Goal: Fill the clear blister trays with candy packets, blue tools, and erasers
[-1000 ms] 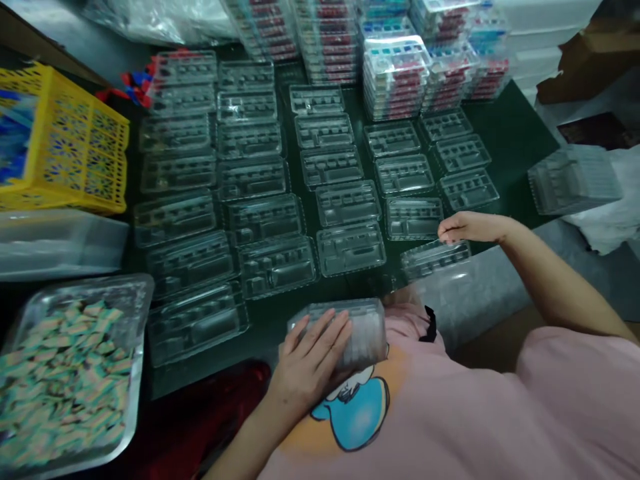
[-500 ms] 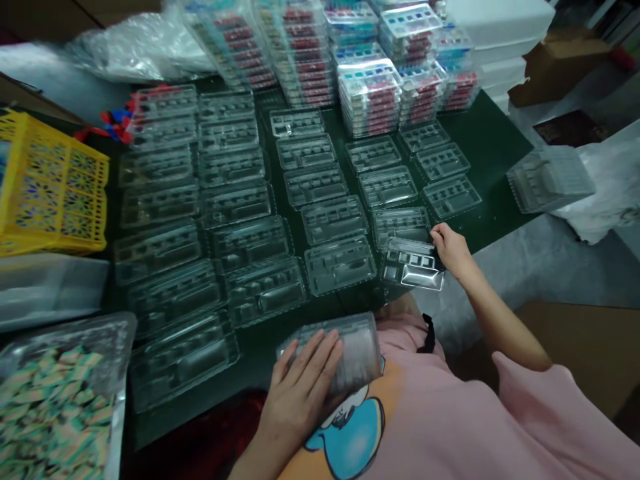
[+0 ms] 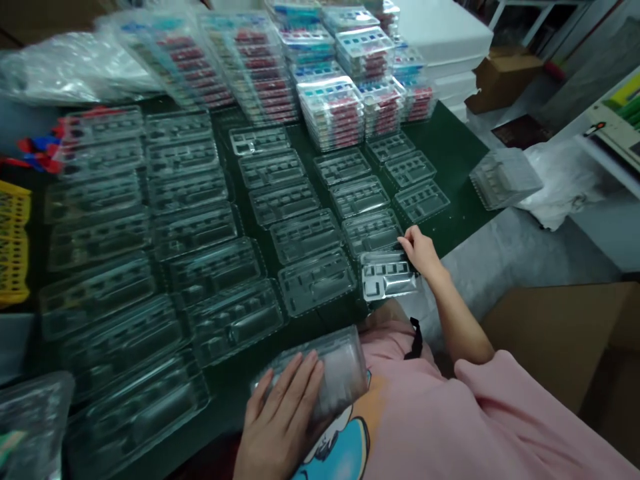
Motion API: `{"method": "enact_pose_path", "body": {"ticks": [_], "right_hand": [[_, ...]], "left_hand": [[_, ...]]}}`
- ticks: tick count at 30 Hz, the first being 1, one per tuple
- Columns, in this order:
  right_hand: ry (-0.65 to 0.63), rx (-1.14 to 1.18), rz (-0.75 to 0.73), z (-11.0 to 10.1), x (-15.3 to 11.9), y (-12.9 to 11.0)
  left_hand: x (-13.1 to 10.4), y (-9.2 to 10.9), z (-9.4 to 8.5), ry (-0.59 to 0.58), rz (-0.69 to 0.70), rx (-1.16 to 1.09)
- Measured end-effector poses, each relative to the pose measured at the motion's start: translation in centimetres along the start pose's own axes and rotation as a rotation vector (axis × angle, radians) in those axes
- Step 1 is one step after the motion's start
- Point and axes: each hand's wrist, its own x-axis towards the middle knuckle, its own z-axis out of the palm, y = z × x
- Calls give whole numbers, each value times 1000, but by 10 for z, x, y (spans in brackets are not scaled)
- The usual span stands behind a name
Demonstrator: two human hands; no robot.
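Observation:
My left hand (image 3: 285, 407) lies with its fingers over a stack of clear plastic blister trays (image 3: 337, 370), holding it against my shirt at the table's front edge. My right hand (image 3: 421, 252) pinches the upper right corner of a single clear blister tray (image 3: 389, 275). That tray is at the near edge of the green table (image 3: 453, 150), just below another blister tray (image 3: 373, 231) in the same column. To its left is one more tray (image 3: 317, 281). Whether the pinched tray rests fully on the table I cannot tell.
Rows of clear trays (image 3: 233, 320) cover the table's left and middle. Tall stacks of filled packs (image 3: 333, 113) stand at the back. Another stack of trays (image 3: 505, 177) sits at the right edge. A yellow basket (image 3: 14, 243) and a cardboard box (image 3: 555, 333) flank the table.
The view has turned to the right, so the table appears shifted left. The tray in my right hand now lines up more closely with its column. My left hand stays on the stack.

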Motion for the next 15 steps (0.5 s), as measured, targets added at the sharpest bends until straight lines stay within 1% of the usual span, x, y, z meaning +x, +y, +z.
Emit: {"method": "enact_pose_path", "body": {"ticks": [1,3,6,8,10,11,13,15], "right_hand": [[-25,-1,-26,-2,0,1],[-31,-56,-14,-3,2,2],[8,-204,123,1,7,-2],[30,-277,214,6,12,-8],[57,-302,270,11,15,-14],[73,-297,286,13,17,-16],[116,-262,303,14,18,-16],[175,-206,284,11,18,-12]], "left_hand": [[0,-2,0,-3,23,12],[0,-6,0,-14,74,35],[0,-8,0,-15,108,43],[0,-5,2,-6,60,16],[-1,-1,3,6,-9,-20],[-1,2,4,14,-33,-33],[0,6,4,18,-40,-39],[2,8,1,-15,-39,-17]]}}
